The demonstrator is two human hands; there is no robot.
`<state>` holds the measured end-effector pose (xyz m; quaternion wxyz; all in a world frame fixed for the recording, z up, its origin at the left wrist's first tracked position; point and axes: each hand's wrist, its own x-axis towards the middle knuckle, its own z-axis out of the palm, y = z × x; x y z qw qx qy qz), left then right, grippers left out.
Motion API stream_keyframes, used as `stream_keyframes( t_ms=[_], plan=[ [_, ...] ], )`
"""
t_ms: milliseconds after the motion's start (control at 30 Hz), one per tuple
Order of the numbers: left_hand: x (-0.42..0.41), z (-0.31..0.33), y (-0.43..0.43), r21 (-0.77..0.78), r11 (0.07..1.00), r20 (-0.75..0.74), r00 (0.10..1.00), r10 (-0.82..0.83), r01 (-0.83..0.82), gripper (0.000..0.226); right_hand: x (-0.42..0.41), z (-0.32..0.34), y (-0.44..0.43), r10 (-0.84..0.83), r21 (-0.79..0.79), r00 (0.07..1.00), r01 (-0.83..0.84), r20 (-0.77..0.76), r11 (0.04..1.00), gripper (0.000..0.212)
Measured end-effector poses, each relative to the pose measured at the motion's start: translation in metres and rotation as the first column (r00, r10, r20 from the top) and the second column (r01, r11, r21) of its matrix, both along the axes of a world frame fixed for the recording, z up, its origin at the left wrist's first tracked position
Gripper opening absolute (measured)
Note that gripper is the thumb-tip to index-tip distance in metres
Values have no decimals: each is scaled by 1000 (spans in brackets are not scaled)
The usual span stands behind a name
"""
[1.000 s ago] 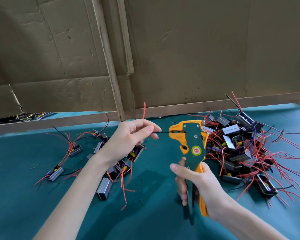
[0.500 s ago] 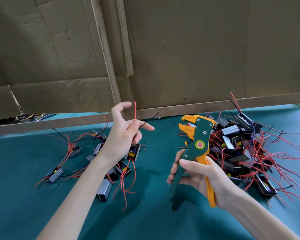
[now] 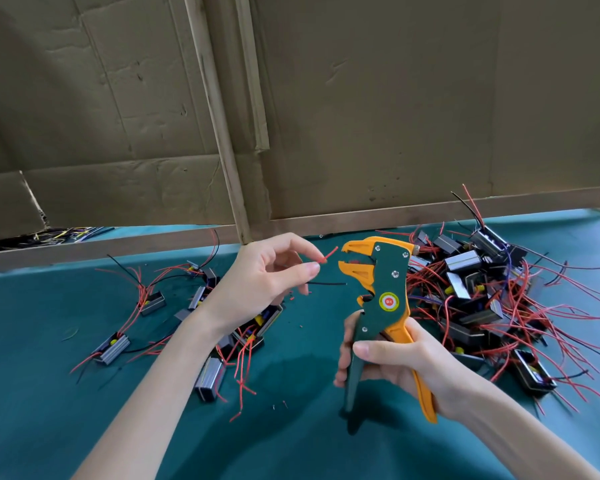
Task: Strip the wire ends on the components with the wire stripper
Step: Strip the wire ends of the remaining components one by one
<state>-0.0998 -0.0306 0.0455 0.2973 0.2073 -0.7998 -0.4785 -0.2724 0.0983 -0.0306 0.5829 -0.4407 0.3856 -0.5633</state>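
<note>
Head camera: left hand [image 3: 267, 282] pinches a red wire [image 3: 329, 255] between thumb and forefinger, its tip just short of the stripper [image 3: 385, 299], jaws parted. A black wire [image 3: 326, 283] pokes out below. Right hand [image 3: 395, 362] wraps round the stripper's handles, over the middle of the surface [image 3: 49, 427]. A component [image 3: 264, 322] shows just below the left wrist. Big pile [image 3: 482, 289] sits toward the far right corner, loose ones [image 3: 111, 348] toward the left edge.

Orange-green wire stripper [image 3: 385, 296] upright, jaws parted, facing 9 o'clock; red wire end [image 3: 329, 255] just beside jaws; components [image 3: 463, 263] heaped at stripper's 3 o'clock.
</note>
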Motion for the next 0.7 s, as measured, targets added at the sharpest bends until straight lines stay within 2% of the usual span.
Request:
stream_keyframes(
  t_ms=[133,267,400,700],
  plan=[
    [2,2,-2,-60,998,-2,1000,15,-15,5,1,1,3,28,-18,999,-29,-32,999,18],
    [3,3,-2,-116,993,18,999,27,-25,14,1,2,4,53,-28,997,-55,-54,998,15],
    [3,4,0,-140,990,55,998,16,-8,7,1,2,5,75,-21,995,-76,-66,997,16],
    [6,10,4,-95,995,95,995,-18,27,6,1,3,7,117,-9,989,-118,-94,993,16]
  ],
)
